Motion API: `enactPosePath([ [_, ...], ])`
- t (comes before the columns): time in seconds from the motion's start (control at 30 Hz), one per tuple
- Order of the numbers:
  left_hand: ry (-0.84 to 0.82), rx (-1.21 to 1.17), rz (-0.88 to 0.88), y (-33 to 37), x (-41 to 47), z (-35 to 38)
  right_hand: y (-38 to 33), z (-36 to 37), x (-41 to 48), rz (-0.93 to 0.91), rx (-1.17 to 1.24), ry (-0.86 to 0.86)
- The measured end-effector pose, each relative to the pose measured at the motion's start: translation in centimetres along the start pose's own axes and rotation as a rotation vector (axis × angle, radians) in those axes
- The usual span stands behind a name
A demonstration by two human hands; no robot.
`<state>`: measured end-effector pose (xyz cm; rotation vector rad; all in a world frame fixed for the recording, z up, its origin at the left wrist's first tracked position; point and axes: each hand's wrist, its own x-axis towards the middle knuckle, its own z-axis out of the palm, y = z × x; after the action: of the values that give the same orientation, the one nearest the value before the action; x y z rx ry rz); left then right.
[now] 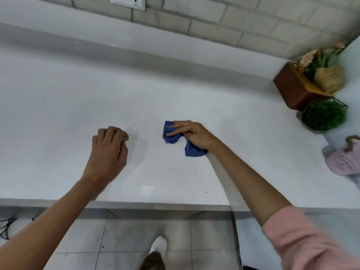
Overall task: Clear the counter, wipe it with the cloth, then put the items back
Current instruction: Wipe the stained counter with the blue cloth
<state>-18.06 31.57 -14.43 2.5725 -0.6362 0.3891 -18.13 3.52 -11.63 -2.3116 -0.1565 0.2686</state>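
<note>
The middle of the white table was bare. My right hand gripped the crumpled blue cloth, mid-wipe I think; my left hand rested curled, empty. Putting things back remained.

White counter bears cloth, brown planter, green plant.

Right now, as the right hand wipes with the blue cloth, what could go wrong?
1. The right hand grips the blue cloth bunched up, so it may leave strips of the counter unwiped.
2. The green plant and brown planter stand to the right; a wide stroke that way might knock them.
</note>
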Motion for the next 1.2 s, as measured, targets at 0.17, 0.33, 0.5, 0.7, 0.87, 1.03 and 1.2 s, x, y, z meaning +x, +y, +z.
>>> enactPosePath([
  [0.17,0.011,-0.022,0.066,-0.2,-0.3,-0.2,2.6,-0.6,-9.3,0.108,0.059,0.092],
  [0.33,0.022,-0.056,0.093,0.1,-0.6,-0.9,4.1,-1.0,-15.9,0.277,0.089,0.387],
  [0.5,0.056,-0.059,0.136,-1.0,-3.1,-1.9,2.5,3.4,-16.4,0.441,-0.285,0.662],
  [0.7,0.091,-0.071,0.058,-2.6,-5.9,-3.7,-2.9,9.6,-12.5,0.416,-0.327,0.631],
  [0.87,0.079,-0.126,0.009,-3.7,-7.5,-4.5,-7.2,13.1,-10.4,0.246,-0.254,0.528],
  [1.03,0.054,-0.158,0.006,-4.5,-8.7,-4.7,-9.2,14.6,-10.8,0.163,-0.185,0.432],
  [1.2,0.034,-0.149,-0.018,-4.6,-8.6,-4.7,-10.1,11.9,-12.7,0.149,0.314,0.444],
])
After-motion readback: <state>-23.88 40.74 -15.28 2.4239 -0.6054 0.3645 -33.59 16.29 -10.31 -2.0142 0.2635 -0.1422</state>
